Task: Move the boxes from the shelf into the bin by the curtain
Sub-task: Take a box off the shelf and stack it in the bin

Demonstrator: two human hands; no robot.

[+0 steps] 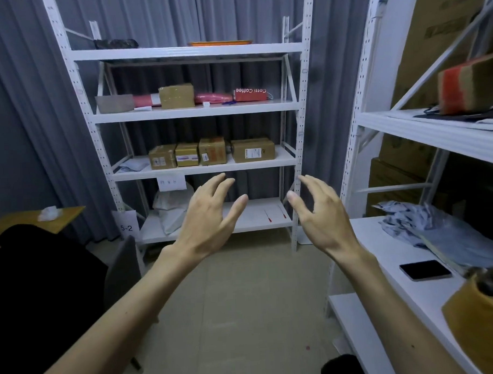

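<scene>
While the left hand (210, 216) and the right hand (321, 215) are held empty and spread wide at mid-frame, the cardboard boxes (210, 154), lined up on the shelf (205, 170) at centre, are judged light, stiff and best gripped by opposite sides.

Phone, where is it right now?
In the head view, the phone lies on the white table on the right, between the crumpled grey bag and the brown tape roll.

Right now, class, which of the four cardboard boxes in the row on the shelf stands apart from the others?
The rightmost box, the widest one. A gap separates it from the other three, which sit side by side.
</scene>
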